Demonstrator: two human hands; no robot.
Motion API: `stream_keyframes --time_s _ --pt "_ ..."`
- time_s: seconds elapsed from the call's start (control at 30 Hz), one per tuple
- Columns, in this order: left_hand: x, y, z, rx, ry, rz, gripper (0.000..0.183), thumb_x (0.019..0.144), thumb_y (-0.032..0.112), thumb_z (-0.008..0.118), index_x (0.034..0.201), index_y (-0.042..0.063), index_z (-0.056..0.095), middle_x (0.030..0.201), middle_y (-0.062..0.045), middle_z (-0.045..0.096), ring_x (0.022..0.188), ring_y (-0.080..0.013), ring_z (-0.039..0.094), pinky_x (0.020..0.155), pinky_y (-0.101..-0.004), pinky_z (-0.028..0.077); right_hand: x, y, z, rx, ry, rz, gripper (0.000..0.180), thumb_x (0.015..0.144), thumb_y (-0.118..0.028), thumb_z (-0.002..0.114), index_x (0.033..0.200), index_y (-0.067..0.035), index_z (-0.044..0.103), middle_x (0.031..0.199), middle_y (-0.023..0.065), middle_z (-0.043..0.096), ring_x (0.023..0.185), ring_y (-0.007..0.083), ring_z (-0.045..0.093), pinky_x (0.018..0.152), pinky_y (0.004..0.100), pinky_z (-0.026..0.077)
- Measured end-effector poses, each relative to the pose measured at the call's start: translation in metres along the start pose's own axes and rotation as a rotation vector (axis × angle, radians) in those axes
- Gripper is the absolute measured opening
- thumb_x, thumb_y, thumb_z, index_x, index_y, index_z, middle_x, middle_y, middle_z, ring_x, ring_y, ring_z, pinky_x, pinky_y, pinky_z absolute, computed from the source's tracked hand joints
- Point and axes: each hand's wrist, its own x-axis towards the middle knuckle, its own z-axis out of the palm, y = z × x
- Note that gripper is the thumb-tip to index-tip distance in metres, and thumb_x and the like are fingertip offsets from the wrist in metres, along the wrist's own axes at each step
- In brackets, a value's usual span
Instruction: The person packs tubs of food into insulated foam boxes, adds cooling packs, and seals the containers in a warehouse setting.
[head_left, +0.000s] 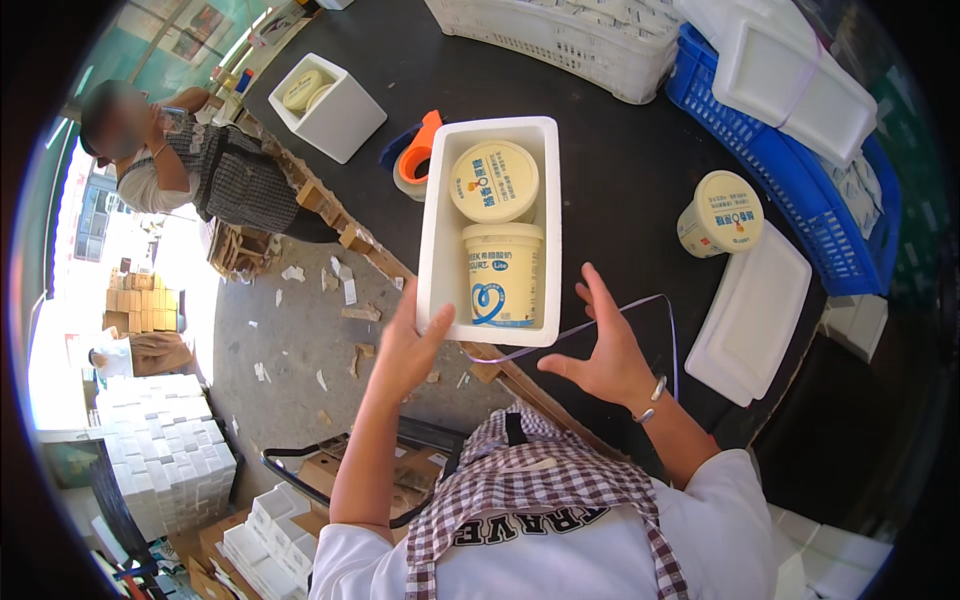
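A white foam box (430, 247) without a lid stands before me at the table's edge. My left hand (405, 341) grips its near left corner, the thumb over the rim. Inside, one pale yellow yogurt tub (495, 180) shows its printed lid, and another yogurt tub (504, 281) lies on its side, label up. My right hand (607, 349) is off the box's near right corner, empty, fingers spread. A thin purple strap (637, 304) runs loosely behind that hand. Farther right, a third yogurt tub (721, 214) stands next to two stacked foam lids (750, 315).
An orange tape dispenser (420, 154) sits left of the box, near another foam box (330, 109) holding tubs. White crate (562, 37) and blue crate (780, 165) line the far side. Across the table's left edge stands a person (217, 165). Foam boxes (161, 450) are stacked on the floor.
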Motion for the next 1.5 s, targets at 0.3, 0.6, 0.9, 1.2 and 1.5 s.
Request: stream_keyframes --time_s 0.3,0.6,0.9,1.2,1.5 --pt "0.063 0.059 0.056 0.324 0.053 0.212 0.037 0.094 0.031 0.053 0.095 -0.005 0.062 0.079 -0.025 0.063 0.074 -0.0388 0.064 0.070 -0.0421 0.048 0.063 0.018 -0.026 -0.021 0.460 -0.112 0.081 0.076 -0.014 0.080 0.140 0.005 0.033 0.118 0.0216 0.063 0.110 0.0276 0.063 0.092 0.0354 0.049" --pt "0.211 0.026 0.033 -0.162 0.248 0.226 0.051 0.098 0.031 0.051 0.138 0.000 0.042 0.110 -0.010 0.064 0.096 -0.0170 0.062 0.078 -0.0298 0.052 0.206 0.025 -0.022 -0.148 0.145 -0.093 0.060 0.077 -0.027 0.078 0.123 0.002 0.053 0.112 0.0225 0.065 0.099 0.0376 0.065 0.082 0.0401 0.052" --pt "0.144 0.020 0.020 0.560 0.517 0.647 0.062 0.082 0.020 0.072 0.137 0.004 0.048 0.121 -0.021 0.063 0.119 -0.0350 0.057 0.099 -0.0401 0.045 0.065 0.007 -0.142 -0.074 0.426 -0.048 0.033 0.084 -0.013 0.071 0.112 0.002 0.063 0.103 0.0132 0.071 0.091 0.0198 0.070 0.082 0.0307 0.054" --pt "0.207 0.074 0.029 0.742 0.116 0.834 0.036 0.073 0.031 0.079 0.071 -0.001 0.061 0.075 -0.021 0.061 0.073 -0.0389 0.060 0.066 -0.0455 0.046 0.054 -0.013 -0.049 -0.329 0.075 -0.345 0.038 0.082 -0.017 0.072 0.115 0.001 0.062 0.115 0.0189 0.064 0.104 0.0337 0.063 0.089 0.0377 0.050" --pt "0.094 0.033 0.008 0.571 -0.297 1.099 0.041 0.060 0.036 0.086 0.062 0.010 0.055 0.061 -0.003 0.051 0.056 -0.0231 0.053 0.046 -0.0350 0.042 0.094 -0.022 -0.077 -0.300 0.455 -0.015 0.033 0.083 -0.013 0.072 0.111 0.002 0.062 0.102 0.0164 0.069 0.091 0.0266 0.069 0.079 0.0338 0.054"
